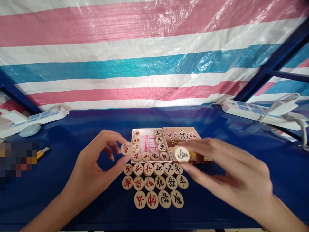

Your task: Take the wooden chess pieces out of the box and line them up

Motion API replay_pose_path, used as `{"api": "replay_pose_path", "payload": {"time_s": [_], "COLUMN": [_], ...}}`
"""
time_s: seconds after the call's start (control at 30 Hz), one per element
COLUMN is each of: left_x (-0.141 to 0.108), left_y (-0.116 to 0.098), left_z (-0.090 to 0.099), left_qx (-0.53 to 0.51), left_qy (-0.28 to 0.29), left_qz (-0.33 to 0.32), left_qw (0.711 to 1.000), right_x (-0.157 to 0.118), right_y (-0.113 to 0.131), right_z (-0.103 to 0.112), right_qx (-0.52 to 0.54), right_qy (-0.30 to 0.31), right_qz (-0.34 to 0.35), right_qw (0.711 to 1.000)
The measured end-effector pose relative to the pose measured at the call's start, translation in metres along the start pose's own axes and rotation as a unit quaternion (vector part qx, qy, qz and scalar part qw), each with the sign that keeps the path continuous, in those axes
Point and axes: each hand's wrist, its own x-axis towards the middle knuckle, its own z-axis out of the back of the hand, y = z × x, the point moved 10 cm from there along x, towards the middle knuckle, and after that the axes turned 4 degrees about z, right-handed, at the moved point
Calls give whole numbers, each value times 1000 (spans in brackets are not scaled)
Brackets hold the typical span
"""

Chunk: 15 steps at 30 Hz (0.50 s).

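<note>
From here I see a white box (147, 132) holding round pieces (162, 147), my left hand (93, 164) pinching a red-marked disc (126, 148) at its left, my right hand (238, 175) a black-marked disc (182, 154) to its right, printed lid (180, 134) beside it.

Box (146, 131) on bench (96, 122), discs (154, 156) inside along three edges; lid (180, 134) just right; rows of loose discs (149, 184) before box; power strips (248, 109) far left, right; sheet (154, 71) behind.
</note>
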Motion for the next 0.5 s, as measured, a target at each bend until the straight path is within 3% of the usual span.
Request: {"api": "replay_pose_path", "payload": {"time_s": [0.17,0.23,0.33,0.5], "left_x": [-46,-57,-61,-60], "left_y": [30,34,37,36], "left_z": [-9,-11,-9,-14], "left_qx": [78,74,59,59], "left_qy": [64,60,23,17], "left_qz": [91,106,127,132], "left_qw": [991,990,990,989], "right_x": [-54,-65,-67,-65], "right_y": [-12,-19,-23,-19], "right_z": [0,-2,-7,-24], "right_qx": [-27,-28,-19,-24], "right_qy": [-9,-7,10,63], "right_qz": [-103,-145,-170,-137], "right_qw": [994,989,985,988]}}
